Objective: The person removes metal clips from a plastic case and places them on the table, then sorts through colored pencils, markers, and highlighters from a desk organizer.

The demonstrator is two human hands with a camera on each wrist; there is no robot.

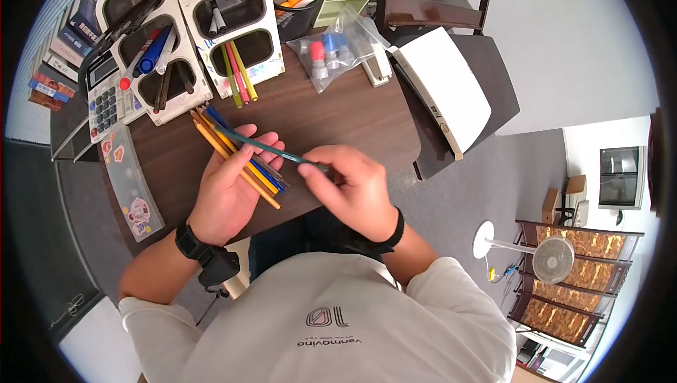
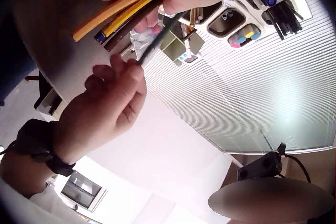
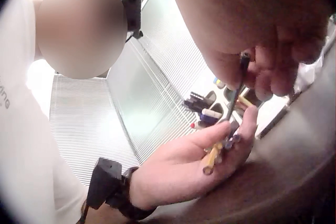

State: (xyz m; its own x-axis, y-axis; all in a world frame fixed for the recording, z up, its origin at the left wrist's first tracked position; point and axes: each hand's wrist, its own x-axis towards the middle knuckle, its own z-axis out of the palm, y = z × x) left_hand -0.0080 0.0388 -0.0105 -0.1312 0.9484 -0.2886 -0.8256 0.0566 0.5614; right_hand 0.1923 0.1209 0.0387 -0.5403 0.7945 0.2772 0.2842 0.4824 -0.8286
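Dark green, the slender straight pencil (image 1: 282,153) is seen in the head view between the two hands: its right end is pinched by the thumb and forefinger of the right hand (image 1: 356,189), and from there its length goes leftward and a little forward, over the palm side of the left hand (image 1: 229,185). This left hand is turned palm up, with the thumb laid over a loose bundle of thin orange, yellow, blue and brown pencils (image 1: 262,179), so it holds them against the palm. The bundle has a steeper long axis, and the green pencil crosses it at a narrow angle; the two come together at the forward left ends, just before the white plastic holder with rounded compartments (image 1: 264,74). In the left wrist view, the right fingertips are closed tight on one end of the green pencil, apart from the bundle, and the other part passes behind the left hand. In the right wrist view, the green pencil slopes from the right fingers down towards the left thumb; whether the thumb touches it, I cannot tell. The right hand is thus nearer to the free end, and I judge that everything depends on this angle between pencil and bundle.
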